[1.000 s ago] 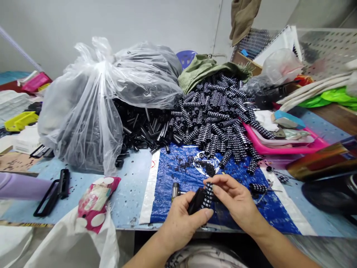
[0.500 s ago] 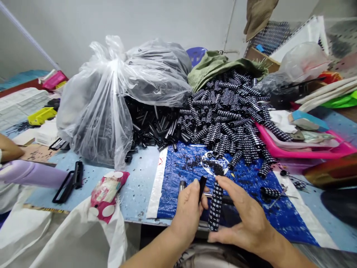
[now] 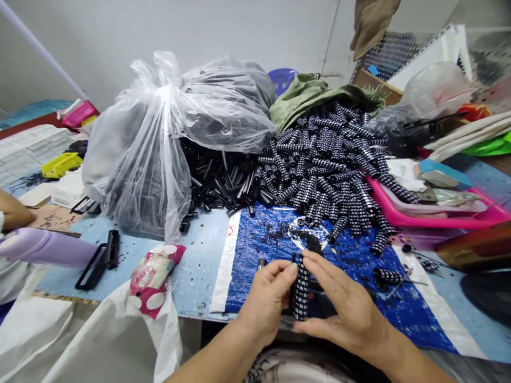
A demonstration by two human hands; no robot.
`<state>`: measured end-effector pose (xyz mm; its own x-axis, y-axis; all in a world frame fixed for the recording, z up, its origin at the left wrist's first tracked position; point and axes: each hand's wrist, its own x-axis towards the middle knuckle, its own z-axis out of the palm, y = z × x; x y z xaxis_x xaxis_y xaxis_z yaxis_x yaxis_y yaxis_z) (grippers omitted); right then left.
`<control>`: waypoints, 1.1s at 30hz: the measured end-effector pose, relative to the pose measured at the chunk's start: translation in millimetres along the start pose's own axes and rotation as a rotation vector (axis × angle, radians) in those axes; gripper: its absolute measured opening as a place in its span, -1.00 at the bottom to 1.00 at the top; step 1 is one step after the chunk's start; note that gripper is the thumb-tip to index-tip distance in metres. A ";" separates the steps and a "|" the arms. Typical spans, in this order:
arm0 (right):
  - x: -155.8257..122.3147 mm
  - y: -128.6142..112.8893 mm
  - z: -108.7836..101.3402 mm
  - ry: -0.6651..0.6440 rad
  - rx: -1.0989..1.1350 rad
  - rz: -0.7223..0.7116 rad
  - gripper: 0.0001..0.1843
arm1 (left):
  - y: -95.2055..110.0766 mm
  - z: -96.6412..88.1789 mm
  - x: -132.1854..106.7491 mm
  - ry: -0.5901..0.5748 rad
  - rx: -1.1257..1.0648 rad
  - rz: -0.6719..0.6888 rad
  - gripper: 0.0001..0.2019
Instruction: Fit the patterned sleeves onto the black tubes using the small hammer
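Note:
My right hand (image 3: 345, 308) holds a black sleeve with white dots (image 3: 301, 290) upright at the table's near edge. My left hand (image 3: 265, 300) pinches a plain black tube (image 3: 293, 266) right beside the sleeve's top; most of the tube is hidden behind the sleeve and fingers. A big heap of dotted sleeves (image 3: 331, 165) lies behind on the blue sheet (image 3: 255, 250). A heap of plain black tubes (image 3: 221, 181) lies to its left.
A large clear plastic bag (image 3: 159, 138) stands at back left. A pink tray (image 3: 431, 215) sits on the right. A black frame part (image 3: 98, 260) and a pink dotted pouch (image 3: 154, 271) lie left. Another person's arm in a lilac sleeve (image 3: 43, 250) reaches in from the left.
My hands came together: the black tube in my left hand moved right to the top of the dotted sleeve, and the sleeve moved slightly left and up.

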<state>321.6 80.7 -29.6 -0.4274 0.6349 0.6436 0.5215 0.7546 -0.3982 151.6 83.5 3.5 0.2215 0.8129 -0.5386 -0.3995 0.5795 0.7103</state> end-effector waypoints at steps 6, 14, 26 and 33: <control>-0.8 -3.0 7.9 -0.024 0.012 0.003 0.04 | 4.3 -11.2 -1.8 -0.073 -0.034 -0.063 -0.57; -24.0 11.7 19.8 -0.131 -0.166 0.126 -0.59 | 22.6 -66.1 -0.9 0.148 0.531 0.374 -0.73; 0.6 -2.9 29.1 -0.136 -0.088 0.078 -0.81 | 52.0 -110.5 16.4 0.092 1.205 0.193 -0.66; 9.9 -22.1 25.6 -0.112 0.127 -0.046 -0.69 | 58.0 -109.5 23.0 0.028 1.227 0.201 -0.64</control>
<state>286.9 74.6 -31.1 -0.5318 0.6086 0.5888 0.4049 0.7935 -0.4544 36.2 129.5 -17.3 0.2280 0.9005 -0.3704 0.6742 0.1285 0.7273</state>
